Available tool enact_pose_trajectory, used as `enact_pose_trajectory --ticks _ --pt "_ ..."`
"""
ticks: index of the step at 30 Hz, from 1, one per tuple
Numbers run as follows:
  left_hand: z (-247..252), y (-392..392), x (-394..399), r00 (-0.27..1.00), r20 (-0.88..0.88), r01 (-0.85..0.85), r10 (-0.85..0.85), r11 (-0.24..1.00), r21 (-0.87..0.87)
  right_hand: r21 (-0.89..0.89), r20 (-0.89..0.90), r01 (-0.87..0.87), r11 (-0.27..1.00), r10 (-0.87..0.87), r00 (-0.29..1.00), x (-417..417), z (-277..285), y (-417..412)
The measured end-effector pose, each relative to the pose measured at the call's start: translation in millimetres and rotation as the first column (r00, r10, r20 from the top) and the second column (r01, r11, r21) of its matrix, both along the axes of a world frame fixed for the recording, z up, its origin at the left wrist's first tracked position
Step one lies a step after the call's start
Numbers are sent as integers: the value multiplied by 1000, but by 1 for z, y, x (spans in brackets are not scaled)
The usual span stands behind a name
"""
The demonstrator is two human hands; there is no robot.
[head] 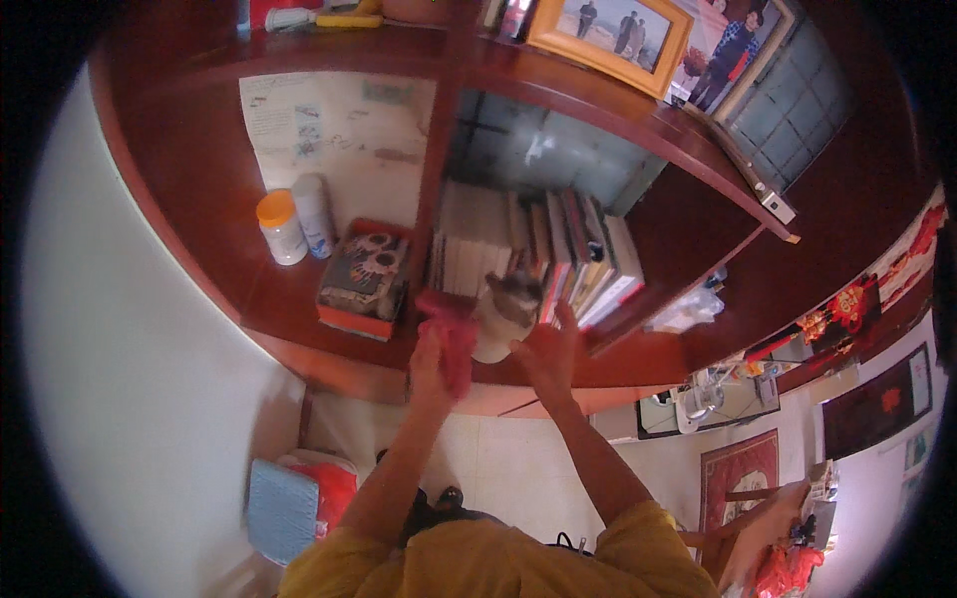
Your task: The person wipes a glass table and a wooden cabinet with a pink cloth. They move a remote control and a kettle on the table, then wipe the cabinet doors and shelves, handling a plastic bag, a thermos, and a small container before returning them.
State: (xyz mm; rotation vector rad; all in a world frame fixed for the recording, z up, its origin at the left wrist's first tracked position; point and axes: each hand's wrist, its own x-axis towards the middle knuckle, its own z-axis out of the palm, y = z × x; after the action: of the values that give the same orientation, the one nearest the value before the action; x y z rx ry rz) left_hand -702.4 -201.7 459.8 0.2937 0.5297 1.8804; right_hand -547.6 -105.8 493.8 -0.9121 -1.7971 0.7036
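Note:
A pink-red cloth point(456, 351) is bunched in my left hand point(428, 366), just in front of the shelf edge. Right of it, a pale rounded container point(497, 325) with dark contents or a dark top stands on the wooden shelf point(598, 371) before the books; blur hides its exact kind. My right hand point(553, 355) is beside that container with thumb and fingers spread, holding nothing; whether it touches the container I cannot tell. Behind both hands a row of books point(583, 247) stands upright, some leaning.
Left compartment: an orange-lidded jar point(282, 232), a spray can point(312, 217) and an orange box point(359, 327) with a dark patterned item on top. Framed photos point(609, 37) stand on the upper shelf. A plastic bag point(691, 310) lies at right. Below left is a blue-topped stool point(284, 508).

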Motion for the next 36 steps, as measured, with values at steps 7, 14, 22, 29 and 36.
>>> enact_pose_trajectory --ticks 7,14,22,29,36 --pt "-75 86 56 460 -802 -590 381 806 45 -175 -224 -100 979 59 973 -35 -61 54" --pt "-160 95 49 855 -519 -197 17 936 -293 -165 -173 0 986 -29 984 -33 -34 30" --pt "-78 54 28 171 -985 -386 14 921 -54 -72 -151 -108 992 96 984 2 -8 12" --pt "-18 12 52 848 -530 -256 19 890 -377 -166 -309 13 986 -64 949 8 44 -13" --pt "30 -10 86 -481 -815 -549 323 614 568 -324 -616 -172 930 -70 784 -6 36 -9"
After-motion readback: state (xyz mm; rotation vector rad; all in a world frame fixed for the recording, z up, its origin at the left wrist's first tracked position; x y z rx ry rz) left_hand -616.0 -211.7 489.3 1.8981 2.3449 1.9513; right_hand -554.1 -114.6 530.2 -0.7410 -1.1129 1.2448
